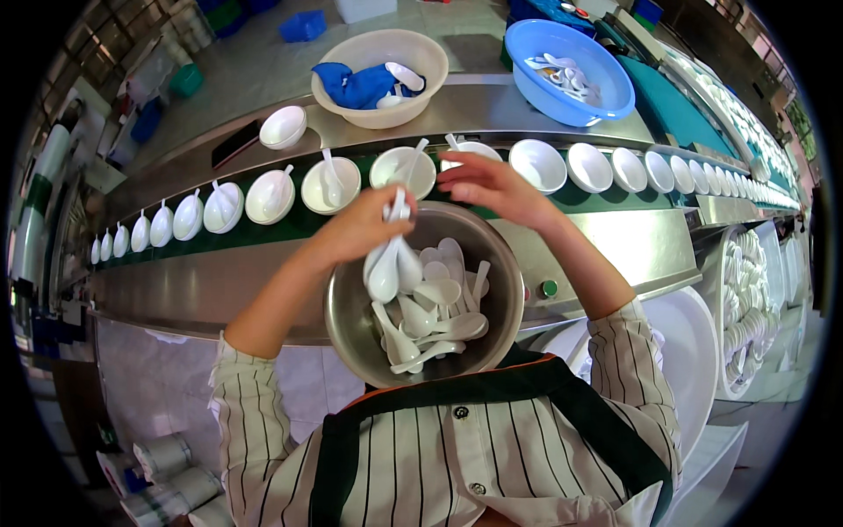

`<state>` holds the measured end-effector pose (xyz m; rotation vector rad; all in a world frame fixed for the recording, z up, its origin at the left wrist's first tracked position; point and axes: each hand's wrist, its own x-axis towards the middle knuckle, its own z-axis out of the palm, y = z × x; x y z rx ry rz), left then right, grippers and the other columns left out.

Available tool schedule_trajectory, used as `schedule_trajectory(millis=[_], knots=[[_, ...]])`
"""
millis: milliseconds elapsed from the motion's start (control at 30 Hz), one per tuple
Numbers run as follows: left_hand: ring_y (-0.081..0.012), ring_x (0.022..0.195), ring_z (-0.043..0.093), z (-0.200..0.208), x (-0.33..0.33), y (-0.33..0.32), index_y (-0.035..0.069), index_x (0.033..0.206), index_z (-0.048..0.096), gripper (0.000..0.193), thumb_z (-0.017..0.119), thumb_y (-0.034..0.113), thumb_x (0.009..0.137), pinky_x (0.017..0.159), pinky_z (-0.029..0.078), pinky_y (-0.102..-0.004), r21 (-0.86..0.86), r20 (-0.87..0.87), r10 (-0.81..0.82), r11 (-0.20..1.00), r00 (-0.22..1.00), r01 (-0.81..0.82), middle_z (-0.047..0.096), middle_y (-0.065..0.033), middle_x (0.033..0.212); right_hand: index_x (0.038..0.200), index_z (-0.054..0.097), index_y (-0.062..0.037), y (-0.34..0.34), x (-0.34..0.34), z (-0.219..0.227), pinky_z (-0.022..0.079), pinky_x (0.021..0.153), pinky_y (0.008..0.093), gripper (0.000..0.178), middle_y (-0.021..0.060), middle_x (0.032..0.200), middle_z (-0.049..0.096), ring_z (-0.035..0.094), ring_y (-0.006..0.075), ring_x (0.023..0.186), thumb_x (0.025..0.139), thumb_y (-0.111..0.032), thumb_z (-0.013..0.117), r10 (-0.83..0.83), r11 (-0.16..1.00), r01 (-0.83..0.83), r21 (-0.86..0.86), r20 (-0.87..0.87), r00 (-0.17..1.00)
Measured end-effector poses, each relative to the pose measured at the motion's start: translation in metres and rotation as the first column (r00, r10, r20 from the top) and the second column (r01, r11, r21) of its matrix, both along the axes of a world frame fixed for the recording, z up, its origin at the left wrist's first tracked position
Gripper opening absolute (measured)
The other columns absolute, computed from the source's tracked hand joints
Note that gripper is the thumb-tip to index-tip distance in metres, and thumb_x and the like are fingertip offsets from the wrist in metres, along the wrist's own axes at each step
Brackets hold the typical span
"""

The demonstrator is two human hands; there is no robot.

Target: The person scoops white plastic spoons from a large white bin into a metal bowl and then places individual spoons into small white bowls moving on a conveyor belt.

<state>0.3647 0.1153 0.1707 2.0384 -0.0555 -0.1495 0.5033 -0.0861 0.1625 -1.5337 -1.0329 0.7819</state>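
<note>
My left hand (358,227) is closed around the handles of several white soup spoons (384,274), their heads hanging down. It is above the left side of a round metal basin (511,338), where several loose white spoons (424,321) lie in a heap. My right hand (502,189) has its fingers stretched out and apart, over the near side of a white bowl (479,153) that it partly covers. A spoon handle (451,140) sticks up from that bowl. Left of it, white bowls (314,195) in a row on the green belt (290,230) each hold a spoon.
Bowls (589,167) farther right along the belt hold no spoons. Beyond the belt stand a cream basin (435,66) with blue cloth, a blue basin (518,39) of spoons, a single bowl (283,128) and a dark flat phone-like object (235,145). White tubs (698,334) stand at right.
</note>
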Motion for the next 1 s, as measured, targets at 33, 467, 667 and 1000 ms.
schedule_trajectory(millis=[33,467,667,1000], knots=[[-0.0092,0.078,0.051,0.011,0.008,-0.005,0.006,0.094,0.053,0.022,0.063,0.013,0.075,0.070,0.043,-0.0250,0.054,0.073,0.084,0.995,0.994,-0.088,0.054,-0.0025,0.087,0.134,0.029,-0.0069,0.005,-0.013,0.004,0.037,0.095,0.0330,0.058,0.0148,0.120,0.050,0.049,0.0202,0.110,0.086,-0.025,0.056,0.065,0.998,-0.065,0.018,-0.037,0.997],[-0.0144,0.082,0.054,-0.036,0.088,0.000,-0.001,0.122,0.043,0.054,0.063,0.026,0.080,0.072,0.044,-0.0258,0.061,0.445,0.326,0.918,0.834,-0.391,0.054,-0.0152,0.107,0.098,0.060,-0.0015,0.012,0.063,-0.039,0.047,0.068,0.0356,0.039,0.0162,0.083,0.063,0.062,0.0271,0.076,0.071,-0.030,0.067,-0.506,0.752,0.644,-0.140,0.502,0.701],[-0.0102,0.078,0.053,-0.067,0.048,0.026,0.000,0.101,0.059,0.029,0.059,0.024,0.084,0.071,0.043,-0.0240,-0.050,0.019,0.117,0.992,0.993,-0.116,0.060,-0.0049,0.087,0.088,0.057,-0.0050,-0.001,0.097,-0.074,0.046,0.070,0.0429,0.030,0.0181,0.082,0.063,0.061,0.0339,0.079,0.070,-0.028,0.062,-0.383,0.623,0.749,-0.225,0.748,0.543],[-0.0054,0.072,0.052,-0.064,0.034,0.014,0.001,0.092,0.060,0.022,0.056,0.022,0.086,0.065,0.043,-0.0209,-0.205,-0.164,-0.003,0.978,0.986,-0.031,0.059,0.0003,0.080,0.095,0.056,-0.0047,-0.039,0.124,-0.082,0.047,0.068,0.0386,0.053,0.0171,0.088,0.063,0.061,0.0300,0.084,0.065,-0.046,0.070,-0.492,0.574,0.781,-0.247,0.658,0.570]])
